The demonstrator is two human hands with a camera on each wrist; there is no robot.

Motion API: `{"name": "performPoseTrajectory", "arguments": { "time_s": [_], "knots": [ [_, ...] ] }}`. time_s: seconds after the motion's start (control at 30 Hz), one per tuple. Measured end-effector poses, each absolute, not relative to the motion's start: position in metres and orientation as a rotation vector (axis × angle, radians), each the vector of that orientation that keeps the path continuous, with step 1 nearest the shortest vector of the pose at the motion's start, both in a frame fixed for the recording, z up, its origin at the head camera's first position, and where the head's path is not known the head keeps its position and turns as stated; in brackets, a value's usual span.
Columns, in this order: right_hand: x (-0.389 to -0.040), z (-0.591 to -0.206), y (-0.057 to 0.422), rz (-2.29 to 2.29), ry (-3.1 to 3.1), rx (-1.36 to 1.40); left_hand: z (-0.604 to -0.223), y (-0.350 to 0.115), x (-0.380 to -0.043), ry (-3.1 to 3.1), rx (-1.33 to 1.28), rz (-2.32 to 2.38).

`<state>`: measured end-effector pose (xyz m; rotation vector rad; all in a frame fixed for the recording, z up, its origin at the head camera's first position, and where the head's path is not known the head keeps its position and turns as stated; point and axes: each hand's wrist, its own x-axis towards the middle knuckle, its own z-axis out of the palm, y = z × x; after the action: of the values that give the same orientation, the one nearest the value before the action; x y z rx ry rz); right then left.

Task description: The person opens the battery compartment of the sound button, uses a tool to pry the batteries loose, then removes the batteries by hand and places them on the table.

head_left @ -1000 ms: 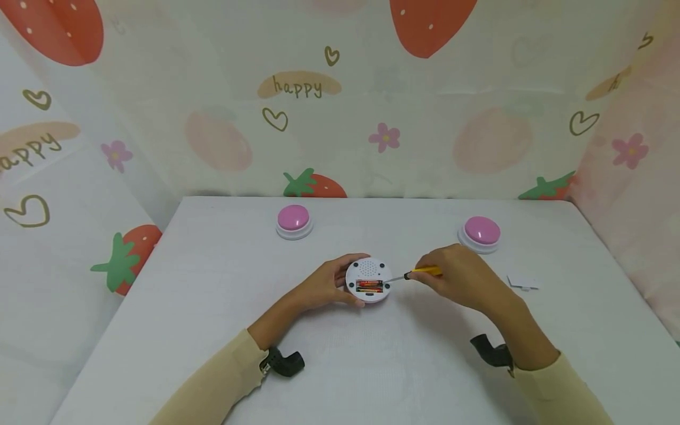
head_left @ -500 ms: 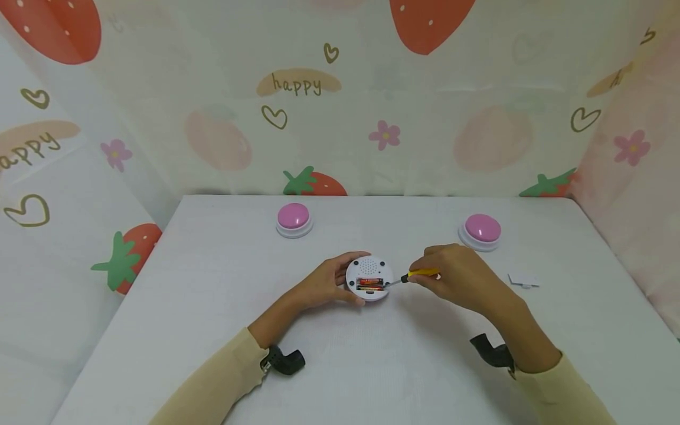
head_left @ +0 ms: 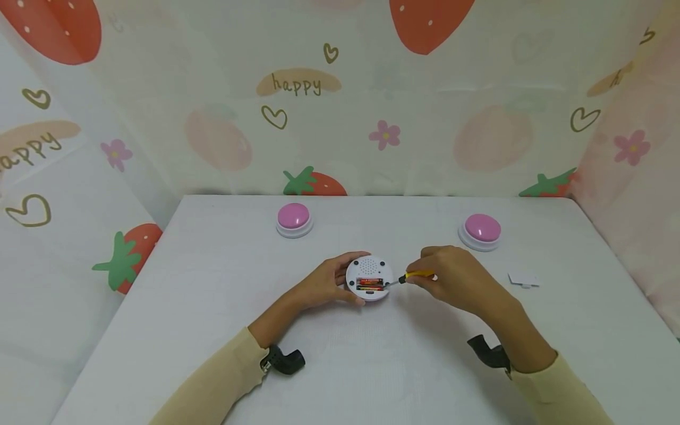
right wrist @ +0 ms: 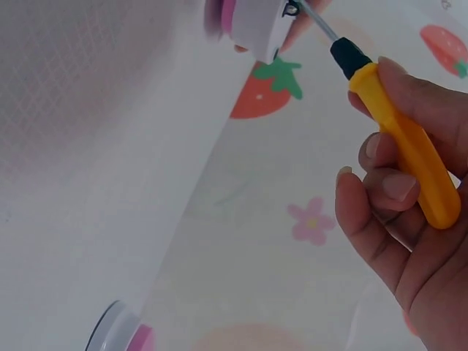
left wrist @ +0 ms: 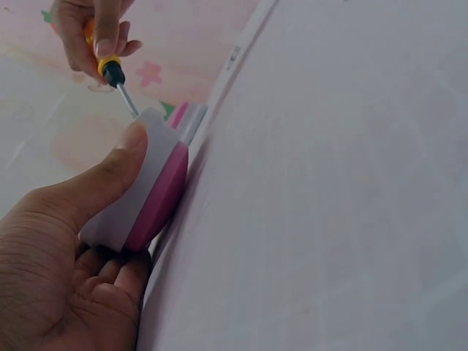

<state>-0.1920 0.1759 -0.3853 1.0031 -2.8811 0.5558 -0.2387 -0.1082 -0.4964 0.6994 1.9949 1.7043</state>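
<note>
My left hand grips a round button device by its rim, thumb on the near side. It is turned over, its white underside with speaker holes and dark feet facing up and its pink dome facing down. Two red batteries lie in its uncovered compartment. My right hand pinches a screwdriver by its yellow handle, thumb on one side and fingers curled at the other. The screwdriver's metal shaft points at the compartment's right end, where the tip meets the batteries' edge.
Two pink-domed buttons stand upright at the back of the white table, a left one and a right one. A small white battery cover lies to the right of my right hand. A printed cloth hangs behind the table.
The screwdriver's tip has shifted slightly toward the near battery, and its handle has edged left with my right hand. My left hand keeps the device in about the same place.
</note>
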Motion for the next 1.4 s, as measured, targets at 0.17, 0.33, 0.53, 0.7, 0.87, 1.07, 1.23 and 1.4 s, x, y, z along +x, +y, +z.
{"name": "performPoseTrajectory", "arguments": {
  "time_s": [0.17, 0.33, 0.53, 0.7, 0.87, 1.07, 1.23, 1.4],
  "knots": [
    [-0.191, -0.385, 0.172, 0.56, -2.885, 1.007, -0.495, -0.11, -0.239, 2.002, 0.706, 1.696],
    [-0.188, -0.384, 0.17, 0.549, -2.914, 0.978, -0.496, -0.109, -0.239, 1.994, 0.753, 1.708],
    [-0.187, -0.381, 0.167, 0.527, -2.883, 1.026, -0.501, -0.109, -0.237, 2.011, 0.748, 1.703],
    [-0.19, -0.375, 0.162, 0.45, -2.902, 1.06, -0.501, -0.109, -0.237, 2.015, 0.748, 1.711],
    [-0.19, -0.369, 0.159, 0.385, -2.907, 1.092, -0.499, -0.108, -0.239, 2.017, 0.761, 1.692],
    [-0.188, -0.366, 0.151, 0.332, -2.928, 1.097, -0.499, -0.107, -0.239, 2.015, 0.758, 1.687],
    [-0.188, -0.365, 0.145, 0.278, -2.943, 1.086, -0.499, -0.107, -0.239, 2.015, 0.762, 1.688],
    [-0.189, -0.365, 0.142, 0.245, -2.942, 1.086, -0.499, -0.107, -0.239, 2.013, 0.766, 1.692]
  ]
}}
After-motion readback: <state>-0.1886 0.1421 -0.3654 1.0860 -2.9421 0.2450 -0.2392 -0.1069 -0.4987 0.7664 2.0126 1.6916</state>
